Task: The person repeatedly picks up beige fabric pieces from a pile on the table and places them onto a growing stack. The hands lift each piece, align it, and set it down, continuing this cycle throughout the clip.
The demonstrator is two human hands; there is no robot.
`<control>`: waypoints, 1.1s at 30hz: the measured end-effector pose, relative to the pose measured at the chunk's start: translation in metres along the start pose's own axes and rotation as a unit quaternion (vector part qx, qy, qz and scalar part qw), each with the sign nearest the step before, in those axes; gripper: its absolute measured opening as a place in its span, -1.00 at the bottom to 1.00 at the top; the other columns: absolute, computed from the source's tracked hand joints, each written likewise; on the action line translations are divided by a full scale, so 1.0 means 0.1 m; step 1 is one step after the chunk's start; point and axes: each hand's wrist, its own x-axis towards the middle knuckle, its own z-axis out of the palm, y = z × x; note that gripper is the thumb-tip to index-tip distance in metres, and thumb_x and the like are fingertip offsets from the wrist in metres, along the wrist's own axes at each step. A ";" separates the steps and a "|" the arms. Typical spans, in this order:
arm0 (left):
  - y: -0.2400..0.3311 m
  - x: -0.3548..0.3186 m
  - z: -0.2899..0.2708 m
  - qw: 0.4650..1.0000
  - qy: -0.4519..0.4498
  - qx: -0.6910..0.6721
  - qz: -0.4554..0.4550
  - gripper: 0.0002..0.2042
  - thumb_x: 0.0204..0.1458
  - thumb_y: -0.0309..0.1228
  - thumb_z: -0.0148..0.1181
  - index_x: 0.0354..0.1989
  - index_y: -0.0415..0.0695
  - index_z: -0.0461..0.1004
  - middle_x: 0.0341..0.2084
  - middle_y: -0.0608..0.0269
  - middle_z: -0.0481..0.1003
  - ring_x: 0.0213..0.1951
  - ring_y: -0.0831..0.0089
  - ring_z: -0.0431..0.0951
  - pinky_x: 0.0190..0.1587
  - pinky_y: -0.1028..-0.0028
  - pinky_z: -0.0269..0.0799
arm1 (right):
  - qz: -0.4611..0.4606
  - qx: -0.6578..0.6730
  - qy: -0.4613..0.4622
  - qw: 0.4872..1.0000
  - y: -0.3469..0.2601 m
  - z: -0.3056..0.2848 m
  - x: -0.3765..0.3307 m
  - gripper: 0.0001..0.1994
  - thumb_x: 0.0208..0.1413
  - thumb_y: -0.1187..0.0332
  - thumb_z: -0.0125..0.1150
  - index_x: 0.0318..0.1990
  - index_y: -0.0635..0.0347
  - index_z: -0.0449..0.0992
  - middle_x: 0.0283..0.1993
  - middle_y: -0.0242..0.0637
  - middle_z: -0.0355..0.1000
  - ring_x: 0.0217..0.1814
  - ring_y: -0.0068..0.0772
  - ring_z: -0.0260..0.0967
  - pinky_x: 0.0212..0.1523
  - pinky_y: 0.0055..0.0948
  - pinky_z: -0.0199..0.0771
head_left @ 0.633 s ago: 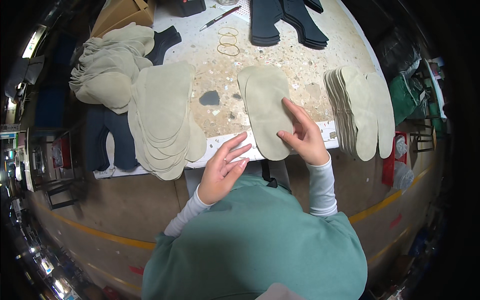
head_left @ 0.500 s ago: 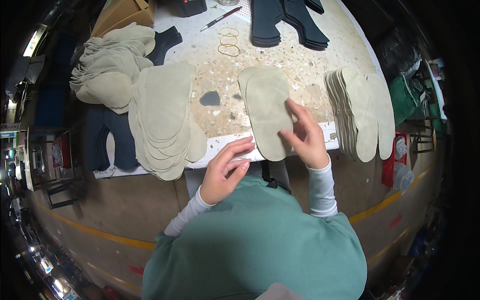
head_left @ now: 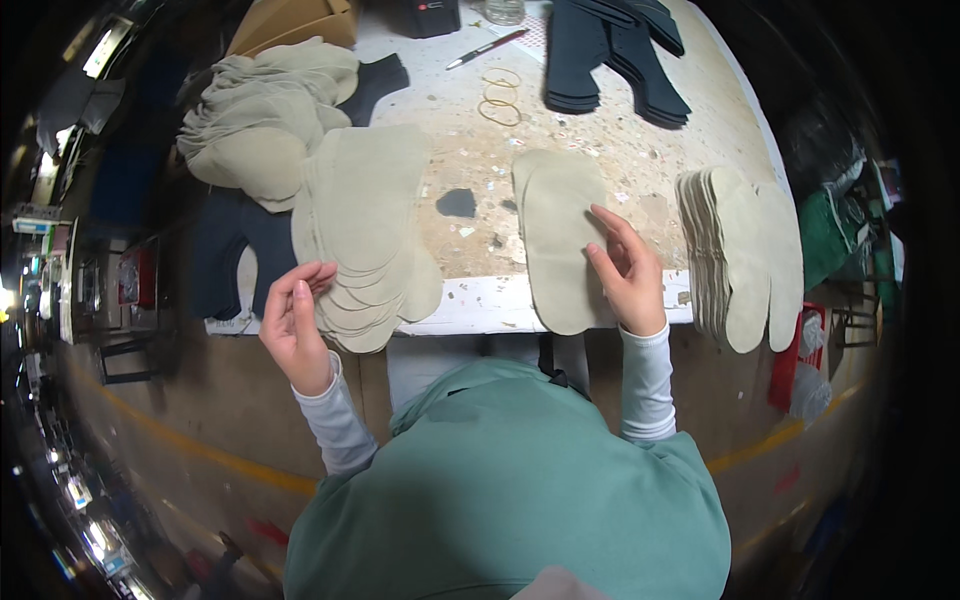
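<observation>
A pair of beige sole-shaped fabric pieces (head_left: pixel 560 235) lies on the worn table, its near end over the white front edge (head_left: pixel 480 300). My right hand (head_left: pixel 625 270) rests with its fingertips on the right side of those pieces. My left hand (head_left: pixel 298 322) hovers by the near left end of a fanned stack of beige pieces (head_left: pixel 365 230), fingers loosely curled and holding nothing.
Another beige stack (head_left: pixel 740 250) stands at the right, a heap of beige pieces (head_left: pixel 265 120) at the back left. Dark cut pieces (head_left: pixel 610 50), rubber bands (head_left: pixel 500 95), a pen (head_left: pixel 487 47), a dark scrap (head_left: pixel 457 203) and a cardboard box (head_left: pixel 295 18) lie farther back.
My left hand has swung from the table's middle front out to the left, beside the fanned stack. My right hand stays on the centre pieces.
</observation>
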 end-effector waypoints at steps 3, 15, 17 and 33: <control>-0.02 0.05 -0.07 0.998 0.019 0.060 0.010 -0.82 0.22 -0.60 -0.05 -0.13 -0.43 0.45 -0.27 -0.01 0.56 -0.21 0.41 0.57 -0.06 0.47 0.47 | -0.112 -0.094 -0.005 0.989 -0.01 0.01 0.01 -0.55 0.00 0.50 0.25 0.12 0.10 0.48 -0.33 -0.34 0.38 -0.47 -0.59 0.22 -0.42 -0.53 0.31; -0.01 0.25 0.07 0.875 -0.151 0.385 0.253 -0.76 -0.20 -0.42 0.40 -0.30 -0.12 0.60 -0.30 0.31 0.56 -0.27 0.31 0.55 -0.17 0.38 0.43 | -0.152 -0.109 0.043 0.981 0.32 -0.53 0.41 -0.46 0.01 0.63 0.15 0.21 0.12 0.40 0.03 -0.40 0.41 -0.41 -0.68 0.17 -0.34 -0.66 0.30; -0.01 0.28 0.06 0.868 -0.149 0.387 0.272 -0.77 -0.21 -0.47 0.41 -0.31 -0.14 0.60 -0.32 0.27 0.58 -0.30 0.31 0.57 -0.22 0.41 0.45 | -0.147 -0.091 0.057 0.983 0.38 -0.57 0.42 -0.47 0.02 0.63 0.15 0.21 0.12 0.40 0.03 -0.39 0.41 -0.42 -0.69 0.17 -0.36 -0.67 0.29; 0.03 -0.35 0.82 0.954 -0.183 0.161 0.174 -0.87 -0.13 -0.60 0.29 -0.37 -0.20 0.55 -0.38 0.24 0.57 -0.36 0.29 0.57 -0.31 0.43 0.49 | 0.026 0.221 -0.144 0.964 -0.18 0.09 0.04 -0.57 0.31 0.40 -0.04 0.32 0.13 0.23 -0.43 -0.37 0.46 -0.39 -0.67 0.36 -0.31 -0.61 0.39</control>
